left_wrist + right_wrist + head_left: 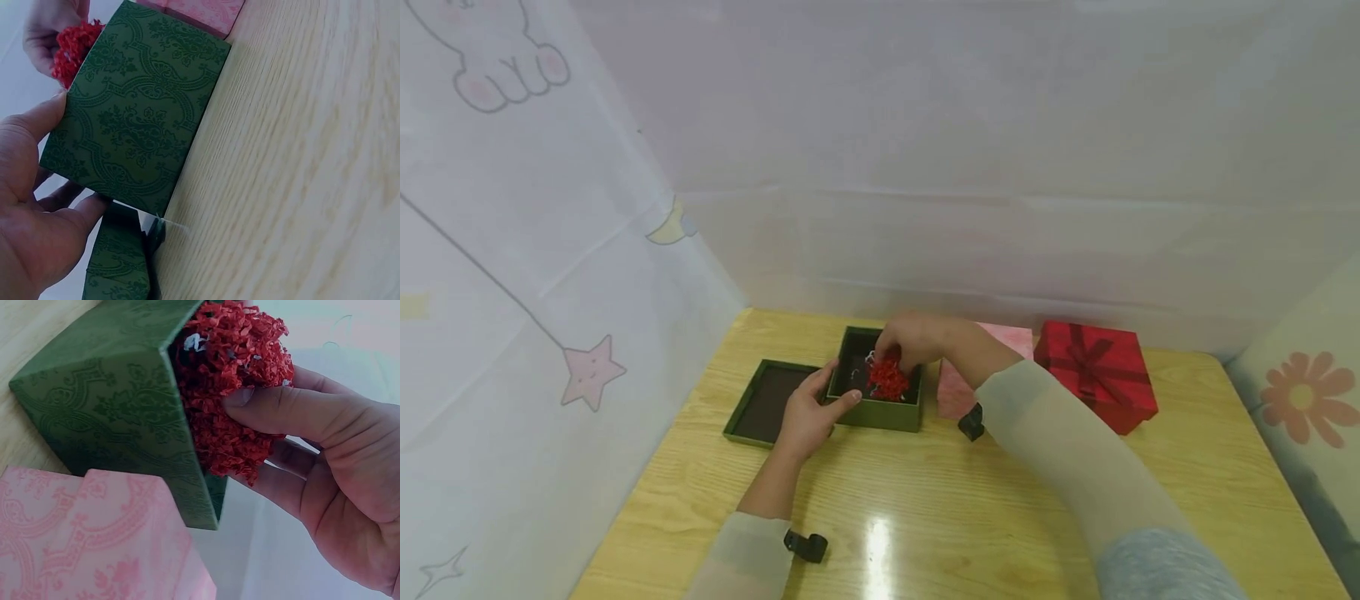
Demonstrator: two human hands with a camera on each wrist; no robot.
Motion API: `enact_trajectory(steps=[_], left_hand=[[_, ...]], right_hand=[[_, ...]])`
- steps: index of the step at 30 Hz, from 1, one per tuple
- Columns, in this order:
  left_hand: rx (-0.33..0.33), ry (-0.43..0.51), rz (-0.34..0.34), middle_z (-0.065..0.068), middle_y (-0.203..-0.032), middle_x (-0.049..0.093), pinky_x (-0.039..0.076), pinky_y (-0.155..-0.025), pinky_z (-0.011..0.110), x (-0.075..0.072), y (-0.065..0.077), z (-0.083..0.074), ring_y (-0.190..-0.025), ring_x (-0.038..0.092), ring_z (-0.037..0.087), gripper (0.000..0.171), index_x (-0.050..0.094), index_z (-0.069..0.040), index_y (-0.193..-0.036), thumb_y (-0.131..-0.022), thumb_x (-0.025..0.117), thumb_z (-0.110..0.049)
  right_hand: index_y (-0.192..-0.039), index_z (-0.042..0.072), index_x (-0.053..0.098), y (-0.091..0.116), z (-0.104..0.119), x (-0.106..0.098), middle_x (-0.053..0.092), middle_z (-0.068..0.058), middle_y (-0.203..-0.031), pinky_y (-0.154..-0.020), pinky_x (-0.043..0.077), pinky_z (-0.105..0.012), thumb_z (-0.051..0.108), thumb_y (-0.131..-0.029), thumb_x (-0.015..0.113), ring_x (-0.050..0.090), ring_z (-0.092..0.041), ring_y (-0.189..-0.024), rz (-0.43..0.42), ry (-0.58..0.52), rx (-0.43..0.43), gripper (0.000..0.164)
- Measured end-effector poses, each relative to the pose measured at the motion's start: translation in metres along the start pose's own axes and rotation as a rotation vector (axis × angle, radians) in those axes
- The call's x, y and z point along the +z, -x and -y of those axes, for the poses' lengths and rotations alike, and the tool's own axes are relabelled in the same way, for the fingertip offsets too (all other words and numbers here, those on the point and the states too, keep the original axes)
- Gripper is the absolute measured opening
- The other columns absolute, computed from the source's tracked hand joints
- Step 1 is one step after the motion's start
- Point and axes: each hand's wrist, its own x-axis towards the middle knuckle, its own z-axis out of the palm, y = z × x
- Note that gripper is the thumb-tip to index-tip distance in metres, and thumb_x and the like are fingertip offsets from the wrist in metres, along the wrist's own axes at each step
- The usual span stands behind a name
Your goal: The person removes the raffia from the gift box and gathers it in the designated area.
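Note:
A green patterned gift box (pixel 880 415) stands uncovered on the table, its dark inside partly showing. My left hand (pixel 805 417) holds it at the near left corner, thumb against the front rim and fingers along the left side. From above, my right hand (pixel 917 337) grips a clump of red shredded paper (pixel 889 379) at the box's mouth. In the right wrist view the thumb presses into the red shreds (pixel 234 394), which bulge over the rim with a few white bits among them. White bits also lie inside the box. The green lid (pixel 775 404) lies inside-up, left of the box.
Right of the green box stands a pink box (pixel 955 393), partly behind my right forearm. Farther right is a red box (pixel 1097 375) with a dark ribbon bow. Pale printed cloth (pixel 925 208) hangs behind the wooden table (pixel 970 517) and at its sides.

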Motion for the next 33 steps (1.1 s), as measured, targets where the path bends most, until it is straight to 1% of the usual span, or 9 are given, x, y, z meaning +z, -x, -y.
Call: enact_trajectory(steps=[4, 8, 14, 18, 22, 26, 28, 33], left_hand=[[0.007, -0.001, 0.001, 0.004, -0.164, 0.038, 0.035, -0.118, 0.059, -0.001, -0.003, 0.0, -0.152, 0.032, 0.035, 0.088, 0.039, -0.032, -0.161, -0.088, 0.077, -0.061], [0.012, -0.006, -0.011, 0.004, -0.163, 0.039, 0.034, -0.119, 0.057, -0.003, -0.006, -0.001, -0.152, 0.033, 0.034, 0.088, 0.039, -0.03, -0.161, -0.088, 0.077, -0.06], [-0.008, -0.017, -0.004, 0.003, -0.164, 0.039, 0.034, -0.12, 0.056, -0.004, -0.009, 0.001, -0.152, 0.032, 0.033, 0.089, 0.04, -0.032, -0.161, -0.086, 0.077, -0.063], [-0.001, -0.03, -0.015, 0.004, -0.163, 0.04, 0.034, -0.119, 0.058, -0.005, -0.009, 0.003, -0.151, 0.034, 0.035, 0.088, 0.041, -0.033, -0.16, -0.086, 0.076, -0.064], [0.004, -0.039, -0.014, 0.004, -0.163, 0.04, 0.035, -0.118, 0.059, -0.007, -0.011, 0.002, -0.151, 0.034, 0.036, 0.088, 0.04, -0.032, -0.161, -0.087, 0.076, -0.064], [0.002, -0.041, -0.013, 0.004, -0.163, 0.04, 0.035, -0.118, 0.058, -0.006, -0.012, 0.003, -0.151, 0.034, 0.036, 0.088, 0.041, -0.032, -0.161, -0.087, 0.076, -0.064], [-0.001, -0.038, -0.011, 0.005, -0.163, 0.04, 0.035, -0.118, 0.058, -0.006, -0.012, 0.004, -0.151, 0.034, 0.036, 0.088, 0.041, -0.033, -0.161, -0.086, 0.076, -0.064], [-0.001, -0.044, -0.01, 0.005, -0.163, 0.04, 0.036, -0.118, 0.058, -0.006, -0.011, 0.006, -0.151, 0.034, 0.036, 0.088, 0.04, -0.035, -0.16, -0.086, 0.076, -0.064]], right_hand=[[-0.124, 0.022, 0.078, 0.007, 0.002, -0.004, 0.072, 0.006, -0.118, -0.079, 0.057, -0.027, -0.001, -0.086, 0.081, 0.064, -0.01, -0.097, -0.005, -0.052, 0.019, 0.045], [-0.125, 0.023, 0.077, 0.014, 0.0, -0.006, 0.071, 0.007, -0.118, -0.078, 0.057, -0.027, 0.001, -0.088, 0.08, 0.064, -0.009, -0.096, -0.021, -0.068, 0.025, 0.043], [-0.124, 0.024, 0.077, 0.025, -0.005, -0.006, 0.071, 0.009, -0.111, -0.076, 0.056, -0.025, 0.003, -0.088, 0.079, 0.063, -0.009, -0.092, -0.045, -0.054, 0.006, 0.041], [-0.125, 0.022, 0.077, 0.033, -0.006, -0.008, 0.071, 0.008, -0.111, -0.076, 0.057, -0.026, 0.001, -0.087, 0.077, 0.064, -0.009, -0.091, -0.071, -0.075, -0.012, 0.043], [-0.125, 0.021, 0.077, 0.041, -0.006, -0.009, 0.072, 0.007, -0.112, -0.076, 0.057, -0.026, -0.002, -0.086, 0.076, 0.066, -0.008, -0.09, -0.092, -0.107, -0.027, 0.045], [-0.126, 0.022, 0.077, 0.05, -0.004, -0.012, 0.072, 0.007, -0.118, -0.074, 0.058, -0.026, -0.003, -0.086, 0.074, 0.066, -0.009, -0.093, -0.103, -0.157, -0.011, 0.047], [-0.126, 0.023, 0.076, 0.056, -0.005, -0.013, 0.071, 0.008, -0.121, -0.071, 0.057, -0.026, -0.003, -0.086, 0.073, 0.065, -0.012, -0.094, -0.104, -0.173, 0.002, 0.048], [-0.124, 0.025, 0.077, 0.07, -0.005, -0.016, 0.07, 0.009, -0.12, -0.068, 0.055, -0.027, -0.003, -0.085, 0.073, 0.06, -0.014, -0.097, -0.129, -0.154, -0.024, 0.049]])
